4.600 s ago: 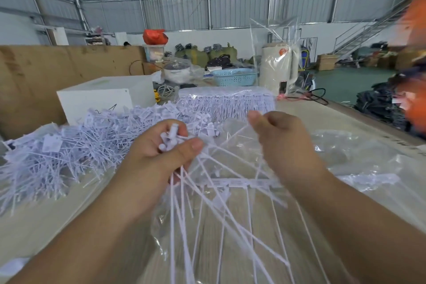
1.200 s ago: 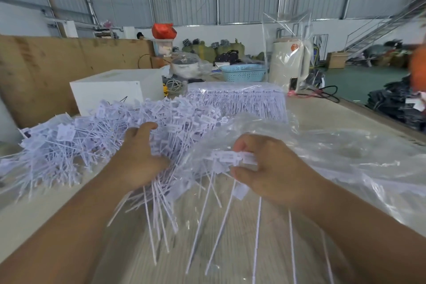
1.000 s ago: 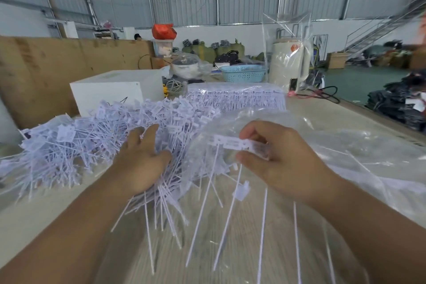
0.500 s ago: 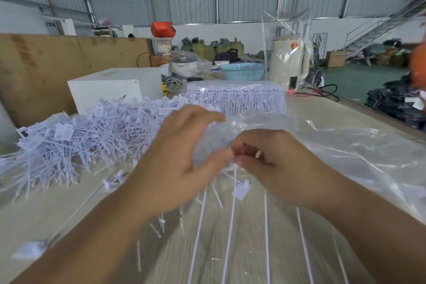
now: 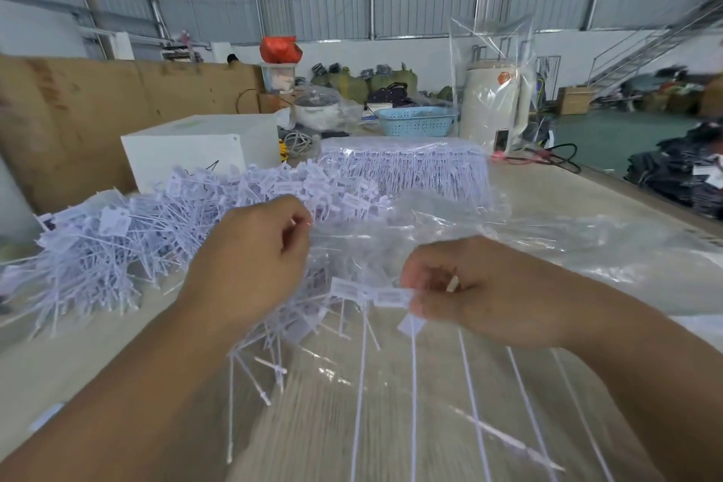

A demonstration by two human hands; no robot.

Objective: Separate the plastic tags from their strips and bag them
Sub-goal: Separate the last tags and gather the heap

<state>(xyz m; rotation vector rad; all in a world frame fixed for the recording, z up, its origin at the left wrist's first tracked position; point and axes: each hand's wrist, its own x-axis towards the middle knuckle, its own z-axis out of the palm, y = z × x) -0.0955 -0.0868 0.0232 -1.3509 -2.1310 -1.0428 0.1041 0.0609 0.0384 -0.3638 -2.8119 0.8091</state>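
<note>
My right hand [image 5: 481, 293] pinches a short strip of white plastic tags [image 5: 371, 293] by its end, low at centre; their long thin tails [image 5: 412, 383] hang down toward me. My left hand [image 5: 250, 258] is up and to the left of the strip, fingers curled, thumb and forefinger pinching a small white tag [image 5: 292, 222]. A clear plastic bag [image 5: 489, 243] lies crumpled behind and under both hands, with a bunch of loose tags [image 5: 289, 325] at its mouth. A big heap of loose tags [image 5: 117, 243] spreads across the table on the left.
A wrapped block of tag strips [image 5: 407, 168] stands behind the bag. A white box [image 5: 195, 149] sits at the back left against a cardboard sheet [image 5: 78, 110]. A blue basket [image 5: 414, 123] and a bagged white appliance [image 5: 493, 106] stand farther back. The table edge runs along the right.
My left hand set its bundle down by the heap, reached to the strip in my right hand, then pulled away up and left. My right hand dropped slightly with the strip.
</note>
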